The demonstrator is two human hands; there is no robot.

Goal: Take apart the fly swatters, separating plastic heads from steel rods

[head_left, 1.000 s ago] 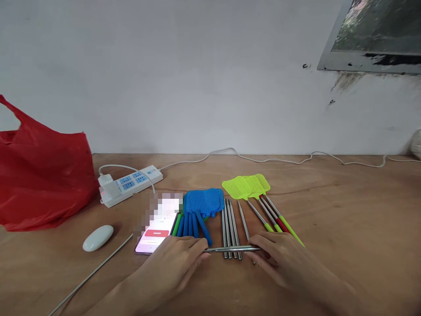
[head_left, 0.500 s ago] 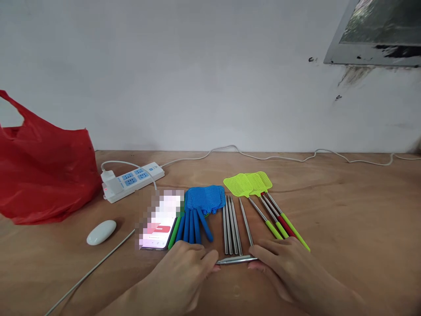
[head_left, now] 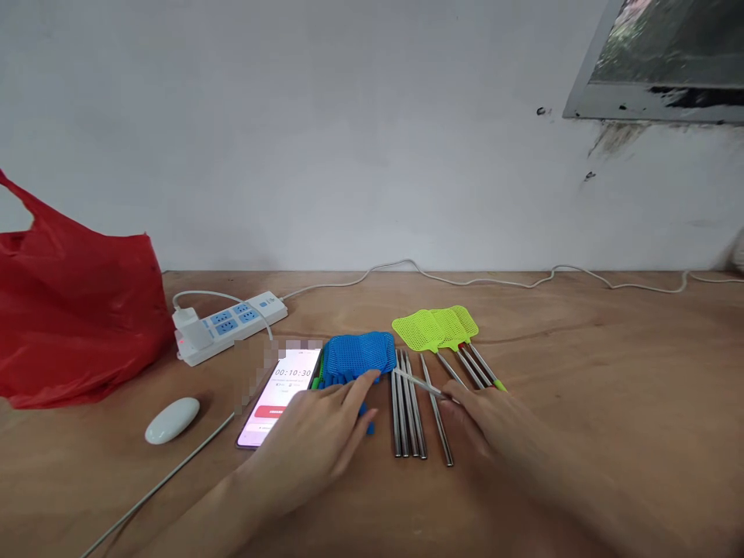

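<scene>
My left hand (head_left: 325, 425) reaches over the blue fly swatter heads (head_left: 359, 353), fingers apart; its fingertips are at their lower edge, and I cannot tell if they touch. The hand hides most of the blue handles beneath. My right hand (head_left: 487, 417) pinches a metal rod (head_left: 419, 383), which slants up to the left, its tip close to the blue heads. Under that rod lie several metal rods (head_left: 407, 422) side by side, with a single rod (head_left: 437, 418) just right of them. Behind my right hand are yellow-green fly swatters (head_left: 427, 330) with metal shafts.
A lit phone (head_left: 291, 387) showing a timer lies left of the blue swatters. Farther left are a white mouse (head_left: 173, 421), a power strip (head_left: 232, 325) and a red plastic bag (head_left: 81, 310). A white cable (head_left: 477, 280) runs along the wall.
Both hands held the metal rod level near the front. My left hand has let go and moved up to the blue swatters; my right hand has raised and tilted the rod.
</scene>
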